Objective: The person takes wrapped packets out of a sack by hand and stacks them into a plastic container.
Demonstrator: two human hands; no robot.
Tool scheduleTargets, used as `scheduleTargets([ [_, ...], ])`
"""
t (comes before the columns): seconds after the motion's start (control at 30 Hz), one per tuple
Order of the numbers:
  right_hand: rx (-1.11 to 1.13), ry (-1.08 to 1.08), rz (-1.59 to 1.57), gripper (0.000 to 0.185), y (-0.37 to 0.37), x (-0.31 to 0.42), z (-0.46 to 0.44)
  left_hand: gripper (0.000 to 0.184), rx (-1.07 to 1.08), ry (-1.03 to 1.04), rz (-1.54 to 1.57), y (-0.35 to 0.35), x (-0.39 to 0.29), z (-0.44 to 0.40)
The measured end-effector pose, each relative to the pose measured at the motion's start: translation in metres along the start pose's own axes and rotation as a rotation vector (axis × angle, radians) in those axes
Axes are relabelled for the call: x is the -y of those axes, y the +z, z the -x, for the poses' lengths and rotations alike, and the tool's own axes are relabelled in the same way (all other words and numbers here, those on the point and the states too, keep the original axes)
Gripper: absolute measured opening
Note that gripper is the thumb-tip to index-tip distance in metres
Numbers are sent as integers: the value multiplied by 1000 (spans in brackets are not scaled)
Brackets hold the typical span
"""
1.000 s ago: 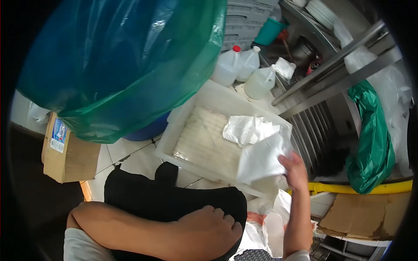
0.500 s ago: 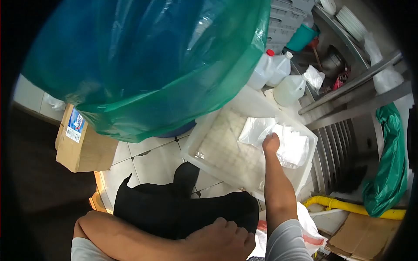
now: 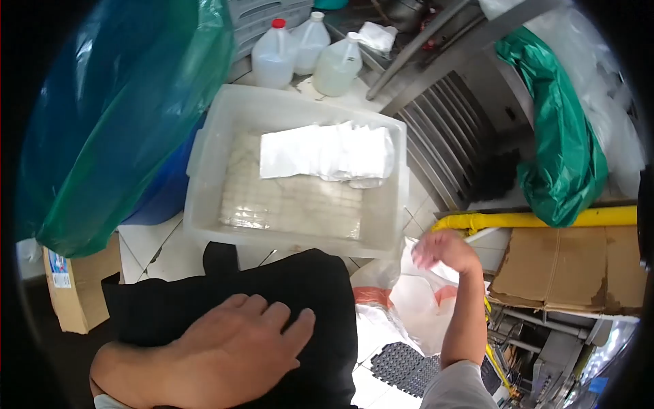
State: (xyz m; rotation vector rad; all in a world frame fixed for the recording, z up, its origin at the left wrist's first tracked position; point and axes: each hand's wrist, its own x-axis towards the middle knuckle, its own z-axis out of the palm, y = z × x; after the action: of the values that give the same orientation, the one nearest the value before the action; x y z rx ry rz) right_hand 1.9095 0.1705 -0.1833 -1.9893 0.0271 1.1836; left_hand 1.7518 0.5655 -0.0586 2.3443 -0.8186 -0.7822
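Observation:
My left hand (image 3: 242, 344) rests palm down on the black cloth (image 3: 320, 300) over my lap, its fingers apart and holding nothing. To the right, my right hand (image 3: 443, 251) hangs over a white sack (image 3: 415, 296) with red stripes; it is blurred, and its fingers look loosely curled and apart with nothing visible in them. In front of me is a translucent white tub (image 3: 204, 160). Flat wrapped packs (image 3: 293, 208) cover its bottom, and white plastic bags (image 3: 323, 151) lie on top of them in an overlapping row.
A big green bag (image 3: 129, 109) lines a blue bin (image 3: 160, 194) at the left, beside a cardboard box (image 3: 85, 286). Plastic jugs (image 3: 272, 58) stand behind the tub. At the right are a green bag (image 3: 562, 129), a yellow pipe (image 3: 531, 219) and flattened cardboard (image 3: 572, 269).
My right hand has let go of the white bag and moved from the tub to above the sack. The bags now lie in a row. My left hand's fingers have spread, and the view has shifted.

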Motion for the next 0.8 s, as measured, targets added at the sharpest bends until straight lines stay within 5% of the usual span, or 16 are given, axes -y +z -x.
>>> scheduleTargets([
  [0.13, 83, 273, 96, 16, 17, -114, 0, 53, 20, 3, -18, -3, -4, -12],
  [0.2, 6, -327, 1013, 18, 52, -214, -35, 53, 38, 22, -45, -6, -14, -20],
  [0.27, -230, 165, 740, 27, 111, -203, -33, 53, 56, 23, -71, -7, -19, -24],
  [0.37, -155, 263, 739, 40, 135, -202, -36, 54, 40, 10, -75, -5, -20, -23],
  [0.47, -19, 186, 696, 45, 130, -180, -25, 53, 10, 3, -71, -2, -22, -23],
  [0.57, -110, 7, 656, 42, 150, -226, -43, 54, 22, -11, -76, -1, -24, -21],
  [0.8, -220, 60, 650, 43, 147, -231, -53, 53, 32, 16, -70, 2, -27, -21],
])
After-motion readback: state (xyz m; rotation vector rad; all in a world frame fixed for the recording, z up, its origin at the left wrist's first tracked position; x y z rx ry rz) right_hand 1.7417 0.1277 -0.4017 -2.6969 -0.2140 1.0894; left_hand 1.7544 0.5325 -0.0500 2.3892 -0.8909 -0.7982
